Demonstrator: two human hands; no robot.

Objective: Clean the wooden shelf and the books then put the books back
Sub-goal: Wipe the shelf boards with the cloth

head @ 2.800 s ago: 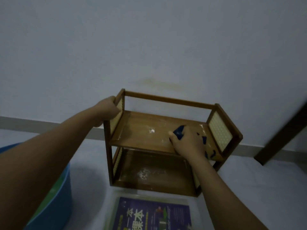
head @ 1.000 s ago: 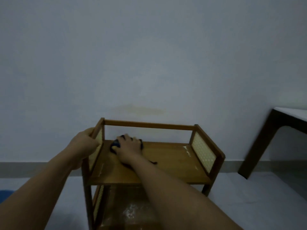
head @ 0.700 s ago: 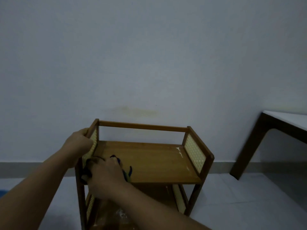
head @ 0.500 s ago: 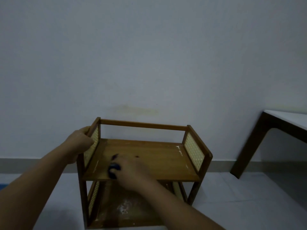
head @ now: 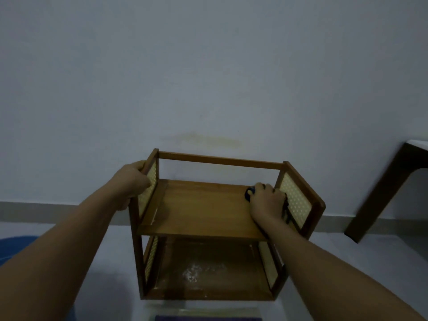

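Cloth now by right cane panel

A pale wall fills most of the view, with a yellowish stain low on it. At the foot of the wall runs a grey skirting band. To the wall's right stands a dark-legged desk. Far left of the wall's foot, a blue tub rim shows.
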